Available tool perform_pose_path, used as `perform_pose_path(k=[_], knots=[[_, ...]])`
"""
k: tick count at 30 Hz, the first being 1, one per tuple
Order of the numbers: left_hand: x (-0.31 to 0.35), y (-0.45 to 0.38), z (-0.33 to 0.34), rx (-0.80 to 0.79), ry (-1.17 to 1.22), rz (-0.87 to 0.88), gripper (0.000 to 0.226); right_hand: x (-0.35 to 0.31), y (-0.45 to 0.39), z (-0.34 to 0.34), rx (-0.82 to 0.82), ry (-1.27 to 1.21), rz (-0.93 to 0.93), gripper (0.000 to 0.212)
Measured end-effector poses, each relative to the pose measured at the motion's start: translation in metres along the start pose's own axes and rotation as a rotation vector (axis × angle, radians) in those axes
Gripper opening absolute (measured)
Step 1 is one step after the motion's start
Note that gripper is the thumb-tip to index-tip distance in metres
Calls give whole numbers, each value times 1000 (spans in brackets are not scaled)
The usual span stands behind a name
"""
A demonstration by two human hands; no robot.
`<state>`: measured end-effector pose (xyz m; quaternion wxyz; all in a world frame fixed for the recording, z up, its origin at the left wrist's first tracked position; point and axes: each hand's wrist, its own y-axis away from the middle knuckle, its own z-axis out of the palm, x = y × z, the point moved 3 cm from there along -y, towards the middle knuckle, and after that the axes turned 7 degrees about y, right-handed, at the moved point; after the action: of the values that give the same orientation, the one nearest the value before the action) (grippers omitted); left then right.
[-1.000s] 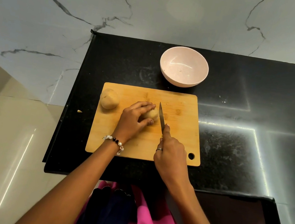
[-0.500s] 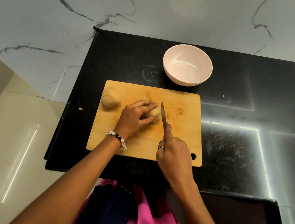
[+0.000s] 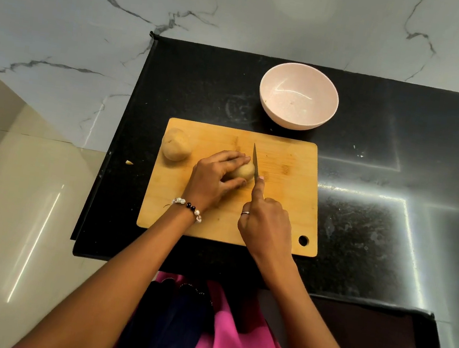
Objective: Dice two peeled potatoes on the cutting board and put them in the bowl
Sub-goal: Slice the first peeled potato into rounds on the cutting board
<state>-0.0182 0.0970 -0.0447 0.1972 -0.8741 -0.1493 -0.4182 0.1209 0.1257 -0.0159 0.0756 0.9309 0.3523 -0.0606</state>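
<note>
A wooden cutting board (image 3: pixel 282 210) lies on the black counter. My left hand (image 3: pixel 216 178) grips a peeled potato (image 3: pixel 245 171) near the board's middle, fingers curled over its top. My right hand (image 3: pixel 267 223) grips a knife (image 3: pixel 255 162), forefinger along the blade's spine; the blade stands against the potato's right end, tip pointing away from me. A second whole peeled potato (image 3: pixel 176 145) sits at the board's far left corner. A pale pink bowl (image 3: pixel 298 101), holding nothing, stands just beyond the board.
The black counter (image 3: pixel 377 224) stretches to the right; its left edge drops to a tiled floor. A small potato scrap (image 3: pixel 129 162) lies by that left edge. A marble wall rises behind the counter.
The knife blade has closed in on the potato's right end. The view has shifted slightly; my left hand keeps its hold on the potato.
</note>
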Motion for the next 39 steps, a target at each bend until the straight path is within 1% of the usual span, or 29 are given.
perform_pose_path(k=[6, 12, 16, 19, 23, 25, 26, 28, 29, 32, 36, 39], knots=[[-1, 3, 3, 38, -8, 18, 48, -1, 22, 3, 7, 20, -4, 64], [0, 4, 4, 50, 12, 11, 49, -5, 16, 13, -72, 45, 11, 65], [-1, 3, 2, 52, 19, 22, 49, -1, 48, 19, -39, 118, -4, 77], [-2, 3, 2, 55, 14, 32, 50, 9, 53, 19, 29, 102, -30, 69], [-2, 4, 1, 60, 24, 36, 50, 30, 31, 12, 138, 84, -37, 60], [-2, 4, 2, 65, 26, 38, 49, 42, 18, 9, 153, 128, -7, 55], [-2, 4, 3, 68, 26, 35, 49, 48, 13, 6, 130, 135, 14, 55], [-2, 5, 3, 72, 34, 23, 50, 58, 3, 2, 53, 101, 25, 57], [-1, 5, 3, 73, 42, 15, 50, 62, 0, 1, 42, 63, 31, 58], [-2, 5, 2, 71, 54, 9, 50, 59, 1, -11, 75, -23, 38, 59], [-3, 4, 2, 58, 57, 6, 51, 29, 21, -14, 93, -169, -75, 57], [-4, 4, 2, 50, 46, 11, 50, 18, 29, -15, 96, -206, -34, 56]])
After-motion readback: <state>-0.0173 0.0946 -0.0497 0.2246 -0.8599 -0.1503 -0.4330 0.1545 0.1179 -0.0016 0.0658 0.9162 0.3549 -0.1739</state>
